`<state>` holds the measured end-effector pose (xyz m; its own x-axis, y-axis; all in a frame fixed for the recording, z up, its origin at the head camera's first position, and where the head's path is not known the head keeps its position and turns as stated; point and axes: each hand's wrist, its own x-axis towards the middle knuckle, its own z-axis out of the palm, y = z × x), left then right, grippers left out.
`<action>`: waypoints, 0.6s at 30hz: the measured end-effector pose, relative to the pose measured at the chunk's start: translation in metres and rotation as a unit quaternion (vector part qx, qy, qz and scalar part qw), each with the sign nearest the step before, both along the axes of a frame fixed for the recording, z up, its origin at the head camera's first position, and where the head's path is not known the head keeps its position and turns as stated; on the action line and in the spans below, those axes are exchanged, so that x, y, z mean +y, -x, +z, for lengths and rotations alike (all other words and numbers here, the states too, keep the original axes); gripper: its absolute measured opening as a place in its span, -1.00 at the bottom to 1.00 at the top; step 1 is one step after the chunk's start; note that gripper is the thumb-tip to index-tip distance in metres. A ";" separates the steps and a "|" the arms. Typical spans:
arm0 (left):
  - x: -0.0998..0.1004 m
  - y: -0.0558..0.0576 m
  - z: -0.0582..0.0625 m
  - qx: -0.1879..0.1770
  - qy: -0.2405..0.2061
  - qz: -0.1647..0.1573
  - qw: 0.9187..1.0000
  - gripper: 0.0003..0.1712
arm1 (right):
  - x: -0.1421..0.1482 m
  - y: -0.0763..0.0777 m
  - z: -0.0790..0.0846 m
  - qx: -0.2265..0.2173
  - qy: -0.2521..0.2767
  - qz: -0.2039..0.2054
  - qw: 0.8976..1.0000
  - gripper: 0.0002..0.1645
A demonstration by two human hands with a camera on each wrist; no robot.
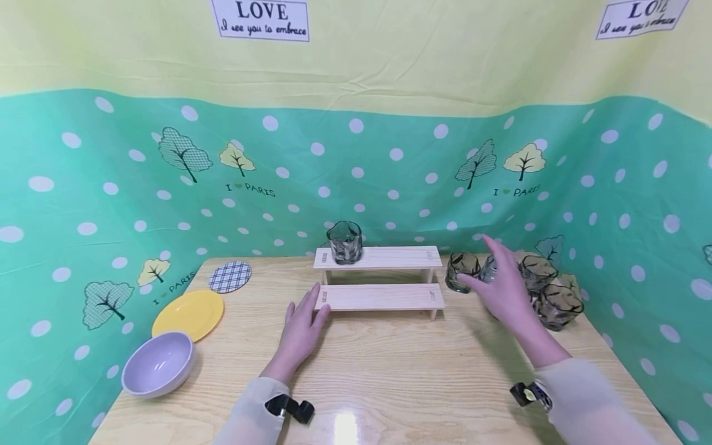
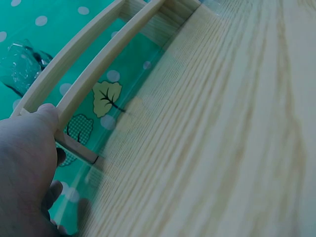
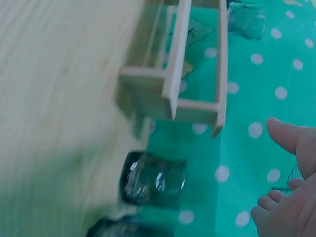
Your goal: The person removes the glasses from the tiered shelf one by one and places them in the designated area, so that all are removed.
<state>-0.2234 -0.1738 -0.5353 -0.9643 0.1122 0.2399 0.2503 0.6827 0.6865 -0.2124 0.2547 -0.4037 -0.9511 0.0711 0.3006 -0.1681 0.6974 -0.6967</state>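
A two-tier wooden shelf (image 1: 384, 296) stands at the back of the table. One smoky, wavy-rimmed glass (image 1: 345, 244) sits at the left of its upper tier. My left hand (image 1: 300, 330) is at the shelf's left end, its thumb right at the lower board's corner; in the left wrist view this hand (image 2: 27, 168) has its other fingers partly hidden. My right hand (image 1: 503, 287) is raised with thumb and fingers spread, over several similar glasses (image 1: 558, 307) at the table's right. Another glass (image 1: 463, 272) stands between the shelf and this hand, also seen in the right wrist view.
At the left of the table lie a lilac bowl (image 1: 158, 364), a yellow plate (image 1: 189, 315) and a round checked mat (image 1: 230, 277). A green and yellow printed cloth (image 1: 356, 167) hangs around the back and sides. Wooden tabletop (image 1: 389, 377) extends in front of the shelf.
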 end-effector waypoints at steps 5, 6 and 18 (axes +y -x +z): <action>0.000 -0.001 0.000 0.000 -0.001 0.001 1.000 -0.20 | -0.027 0.012 0.008 0.010 0.019 0.028 0.999 0.34; 0.000 -0.001 0.000 0.001 -0.002 0.001 1.000 -0.20 | -0.033 0.014 0.009 0.013 0.022 0.034 0.999 0.34; 0.000 0.000 -0.002 0.007 -0.005 0.001 1.000 -0.20 | -0.087 0.037 0.013 0.003 0.082 0.093 0.992 0.28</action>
<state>-0.2231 -0.1741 -0.5369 -0.9609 0.1079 0.2549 0.2588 0.6767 0.6892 -0.2497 0.1682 -0.3903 -0.9506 -0.0561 0.3053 -0.2874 0.5307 -0.7973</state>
